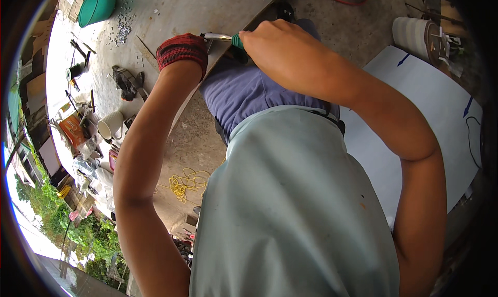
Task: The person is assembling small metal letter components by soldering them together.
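Note:
My left hand [181, 52], in a red and black knit glove, is at the edge of the grey worktable [181, 11]. Its fingers look curled in and are mostly hidden; what they hold I cannot make out. My bare right hand [272, 40] is closed around the green handle of a metal hand tool [220, 37]. The tool's silver end points left and reaches the gloved fingers. Its exact kind does not show. A thin flat strip [147, 52] lies on the tabletop just left of the glove.
Far left stand a green bucket [97, 9] and scattered small metal pieces [123, 26]. A dark crumpled item [126, 82] and a white mug [110, 125] lie nearer. Yellow cord [187, 184] coils on the floor. To my right are a white panel [410, 110] and a roll [411, 37].

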Action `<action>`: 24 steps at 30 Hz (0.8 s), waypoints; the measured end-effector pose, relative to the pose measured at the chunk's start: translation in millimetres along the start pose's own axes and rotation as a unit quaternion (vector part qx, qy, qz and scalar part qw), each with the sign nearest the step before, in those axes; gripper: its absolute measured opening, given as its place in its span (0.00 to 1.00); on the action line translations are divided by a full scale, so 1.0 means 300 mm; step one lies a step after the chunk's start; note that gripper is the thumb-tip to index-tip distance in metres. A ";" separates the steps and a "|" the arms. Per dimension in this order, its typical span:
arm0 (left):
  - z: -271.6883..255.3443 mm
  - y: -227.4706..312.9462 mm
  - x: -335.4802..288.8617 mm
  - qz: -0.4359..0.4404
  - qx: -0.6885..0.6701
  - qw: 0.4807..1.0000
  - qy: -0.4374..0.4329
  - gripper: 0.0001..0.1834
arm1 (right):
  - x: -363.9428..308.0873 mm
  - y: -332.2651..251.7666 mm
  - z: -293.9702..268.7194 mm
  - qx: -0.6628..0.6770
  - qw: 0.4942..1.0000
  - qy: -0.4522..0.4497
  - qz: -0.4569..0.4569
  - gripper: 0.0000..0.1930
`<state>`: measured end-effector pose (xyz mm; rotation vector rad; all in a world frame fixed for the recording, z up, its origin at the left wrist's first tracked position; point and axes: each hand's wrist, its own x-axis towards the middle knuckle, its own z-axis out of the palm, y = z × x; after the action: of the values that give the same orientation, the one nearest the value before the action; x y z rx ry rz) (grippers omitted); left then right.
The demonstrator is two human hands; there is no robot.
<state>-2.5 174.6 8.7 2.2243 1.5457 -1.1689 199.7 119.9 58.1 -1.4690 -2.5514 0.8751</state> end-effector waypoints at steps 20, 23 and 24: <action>0.009 0.019 0.013 0.011 0.029 0.999 0.016 0.13 | -0.004 0.023 -0.013 0.006 0.998 -0.026 -0.054 0.06; 0.010 0.024 0.014 0.007 0.037 0.999 0.016 0.13 | -0.006 0.015 -0.028 0.005 0.997 -0.053 -0.048 0.06; 0.008 0.024 0.012 0.008 0.038 0.999 0.015 0.13 | -0.009 0.015 -0.026 0.005 0.997 -0.053 -0.048 0.06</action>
<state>2.9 172.5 2.7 2.3085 1.5172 -1.2137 207.3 123.0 62.8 -1.3186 -2.6629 0.9742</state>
